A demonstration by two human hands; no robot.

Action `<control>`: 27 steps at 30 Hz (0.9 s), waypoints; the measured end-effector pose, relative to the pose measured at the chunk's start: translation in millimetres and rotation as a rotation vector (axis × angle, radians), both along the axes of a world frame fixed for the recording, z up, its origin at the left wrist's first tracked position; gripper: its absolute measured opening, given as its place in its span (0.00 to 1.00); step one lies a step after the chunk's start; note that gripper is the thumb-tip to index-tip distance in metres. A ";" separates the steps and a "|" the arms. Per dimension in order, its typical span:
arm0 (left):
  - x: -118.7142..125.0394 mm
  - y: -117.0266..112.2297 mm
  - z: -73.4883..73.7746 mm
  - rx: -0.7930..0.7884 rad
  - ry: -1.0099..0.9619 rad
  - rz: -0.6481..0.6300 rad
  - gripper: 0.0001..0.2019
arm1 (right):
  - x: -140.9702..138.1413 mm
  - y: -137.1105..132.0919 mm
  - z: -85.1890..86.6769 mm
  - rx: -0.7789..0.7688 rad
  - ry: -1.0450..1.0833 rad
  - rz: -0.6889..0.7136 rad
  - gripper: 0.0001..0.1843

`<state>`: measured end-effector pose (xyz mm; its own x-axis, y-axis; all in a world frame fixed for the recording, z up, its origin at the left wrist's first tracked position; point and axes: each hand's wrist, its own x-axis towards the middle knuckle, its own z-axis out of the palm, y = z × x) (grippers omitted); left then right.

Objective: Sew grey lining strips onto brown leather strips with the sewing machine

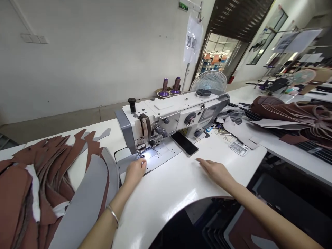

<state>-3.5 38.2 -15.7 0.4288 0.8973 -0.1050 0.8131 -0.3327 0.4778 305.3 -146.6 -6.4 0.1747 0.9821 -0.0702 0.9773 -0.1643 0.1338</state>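
Observation:
A white and grey sewing machine (168, 110) stands on the white table, its lamp lighting the metal bed by the needle. My left hand (136, 170) is at that bed, just in front of the presser foot (141, 154). Its fingers are curled and pressed together; whatever they pinch, if anything, is too small to make out. Over the tabletop at the right, my right hand (214, 170) has its fingers stretched forward and holds nothing. A dark phone (185, 143) lies just beyond its fingertips, partly on the machine bed.
Brown and grey cut pieces (54, 166) pile up at left. Two brown thread spools (165, 86) and a fan (210, 81) stand behind the machine. A calculator-like device (238, 148) lies at right, near more brown pieces (290, 114). The table's front edge curves inward.

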 end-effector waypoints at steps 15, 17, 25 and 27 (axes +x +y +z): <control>0.0 2.3 -6.2 0.037 0.015 -0.011 0.13 | -155.9 127.8 15.1 0.061 0.109 0.270 0.14; -0.1 2.4 -6.1 0.043 0.018 -0.005 0.12 | -155.3 131.3 12.9 0.053 0.112 0.269 0.13; -6.8 10.7 -7.0 0.092 -0.003 0.095 0.14 | -114.6 129.5 8.7 0.114 -0.001 0.056 0.17; -9.1 14.5 -7.4 0.107 -0.022 0.106 0.14 | -116.1 129.4 6.1 0.136 -0.011 0.108 0.17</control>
